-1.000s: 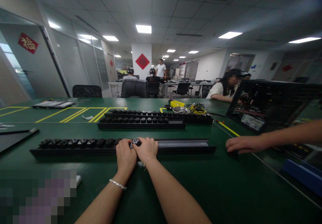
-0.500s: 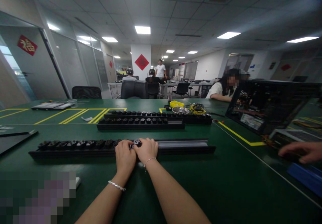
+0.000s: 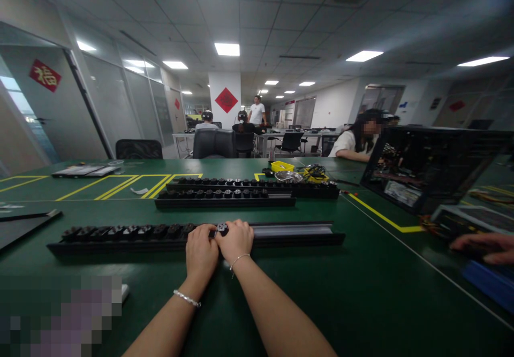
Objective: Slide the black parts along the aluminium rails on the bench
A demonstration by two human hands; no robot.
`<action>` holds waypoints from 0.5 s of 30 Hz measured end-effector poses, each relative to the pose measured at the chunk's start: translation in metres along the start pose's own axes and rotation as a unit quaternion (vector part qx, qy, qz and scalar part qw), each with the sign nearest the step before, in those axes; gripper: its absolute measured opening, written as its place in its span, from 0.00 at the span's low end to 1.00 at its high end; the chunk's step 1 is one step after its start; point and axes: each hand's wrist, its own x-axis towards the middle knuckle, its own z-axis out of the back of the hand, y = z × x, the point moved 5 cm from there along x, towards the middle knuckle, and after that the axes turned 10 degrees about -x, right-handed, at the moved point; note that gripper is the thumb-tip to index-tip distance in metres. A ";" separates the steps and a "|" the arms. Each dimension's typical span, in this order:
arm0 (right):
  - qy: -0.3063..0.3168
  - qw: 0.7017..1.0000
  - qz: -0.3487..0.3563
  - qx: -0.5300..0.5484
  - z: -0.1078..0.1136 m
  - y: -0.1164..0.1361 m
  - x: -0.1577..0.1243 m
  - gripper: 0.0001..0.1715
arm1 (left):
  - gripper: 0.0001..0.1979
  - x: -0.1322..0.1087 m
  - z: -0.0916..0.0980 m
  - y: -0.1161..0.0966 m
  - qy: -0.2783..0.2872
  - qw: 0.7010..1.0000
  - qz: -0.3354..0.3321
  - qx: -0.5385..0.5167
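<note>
A long black rail (image 3: 297, 242) lies crosswise on the green tabletop in front of me. Small black modules (image 3: 130, 232) sit in a row along its left part, while its right part shows a bare grey channel. My left hand (image 3: 202, 249) and my right hand (image 3: 236, 243) meet near the rail's middle. Between their thumbs and fingers is one small black module (image 3: 222, 229) with a light, shiny top. Both hands have curled fingers, closed around this piece at the rail. The fingertips and the module's underside are partly hidden.
Two more black rails with modules (image 3: 225, 200) lie farther back. Beyond them are yellow trays (image 3: 282, 166), a clear dish (image 3: 288, 176) and cables. An open computer case (image 3: 425, 169) stands right, with another person's hand (image 3: 480, 244) near a blue object (image 3: 492, 282).
My hands stay on the same module at the rail, with hardly any movement. At the right edge, the other person's hand has shifted slightly.
</note>
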 end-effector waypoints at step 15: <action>-0.043 0.998 -0.028 0.025 0.000 -0.010 -0.004 0.16 | 0.12 -0.001 -0.007 -0.001 0.073 0.997 0.025 0.015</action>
